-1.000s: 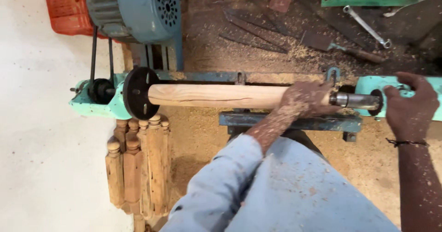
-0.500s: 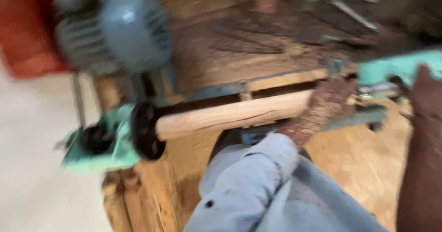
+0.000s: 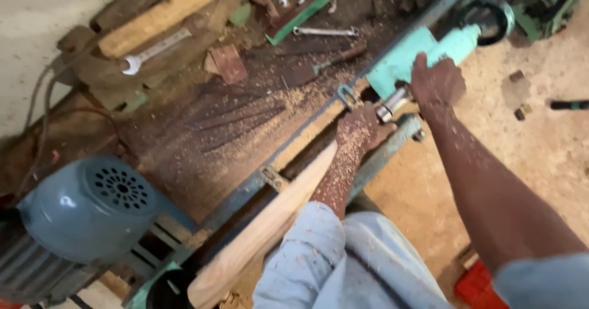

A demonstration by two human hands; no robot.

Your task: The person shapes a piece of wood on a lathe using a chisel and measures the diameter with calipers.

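Note:
A long pale wooden spindle (image 3: 270,223) lies in a wood lathe, running from lower left up to the right. My left hand (image 3: 359,128), dusted with sawdust, is closed over the spindle's far end where it meets the metal centre (image 3: 392,103). My right hand (image 3: 437,81) grips the turquoise tailstock (image 3: 408,54) just beyond it. Both sleeves are light blue and speckled with shavings.
A blue-grey electric motor (image 3: 92,208) sits at lower left. Behind the lathe bed (image 3: 307,134) lie wrenches (image 3: 153,51), wood blocks (image 3: 156,18) and sawdust. A black handwheel (image 3: 488,15) ends the tailstock. Something red (image 3: 475,287) shows at bottom right.
The view has swung and tilted, so the lathe now runs diagonally. My left hand stays on the spindle end and my right hand stays on the tailstock.

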